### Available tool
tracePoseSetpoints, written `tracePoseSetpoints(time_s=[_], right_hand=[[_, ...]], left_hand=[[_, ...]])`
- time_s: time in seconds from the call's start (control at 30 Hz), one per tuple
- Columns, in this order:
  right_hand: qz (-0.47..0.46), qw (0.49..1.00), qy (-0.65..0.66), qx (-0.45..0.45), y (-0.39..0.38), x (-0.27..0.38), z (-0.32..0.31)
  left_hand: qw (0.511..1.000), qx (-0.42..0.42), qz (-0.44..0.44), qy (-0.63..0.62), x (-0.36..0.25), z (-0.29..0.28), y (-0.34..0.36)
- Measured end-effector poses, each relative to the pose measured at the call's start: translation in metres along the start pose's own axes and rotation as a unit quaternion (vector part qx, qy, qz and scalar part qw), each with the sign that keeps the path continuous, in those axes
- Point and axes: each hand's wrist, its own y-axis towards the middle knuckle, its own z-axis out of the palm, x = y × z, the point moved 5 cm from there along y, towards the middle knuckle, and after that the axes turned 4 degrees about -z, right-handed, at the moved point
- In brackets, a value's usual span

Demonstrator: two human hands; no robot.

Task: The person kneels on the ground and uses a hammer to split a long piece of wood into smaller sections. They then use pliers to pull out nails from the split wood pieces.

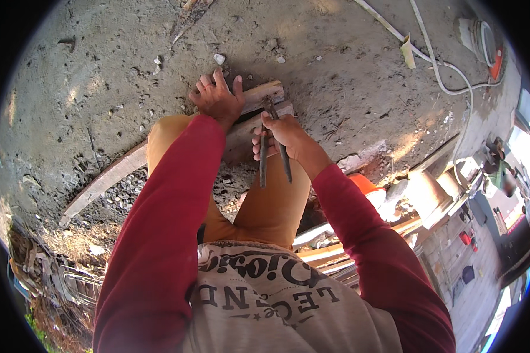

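Pincers (pixel 264 170): held at the right-hand end of the wooden boards (pixel 266 92), above bare ground (pixel 129 76). Clasped in the right hand (pixel 286 133), head toward the boards' end, handles toward the body. Apparently at the step of working on that end, perhaps on a nail too small to make out. Seems to call next for seating the head firmly, then squeezing and levering. Reaching forward on an almost straight left arm, with the left hand (pixel 219 101) spread, palm down, grasping nothing visible; impossible to tell whether pressing on wood.
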Motion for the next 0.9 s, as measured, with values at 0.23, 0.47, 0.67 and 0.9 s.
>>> tracePoseSetpoints(time_s=[0.23, 0.47, 0.67, 0.9], right_hand=[[0.023, 0.998, -0.037, -0.041, 0.01, 0.002, 0.003], [-0.065, 0.988, 0.025, -0.141, 0.021, -0.022, 0.031], [-0.111, 0.986, 0.051, -0.115, 0.013, -0.028, 0.04], [-0.054, 0.977, 0.204, 0.04, -0.01, -0.051, 0.027]], left_hand=[[1.0, -0.009, 0.002, -0.013, -0.001, -0.003, 0.001], [1.0, 0.003, -0.004, -0.019, -0.001, 0.001, 0.002], [1.0, -0.015, 0.0, -0.012, -0.001, 0.003, 0.003], [0.999, -0.031, 0.013, -0.014, 0.001, -0.002, -0.001]])
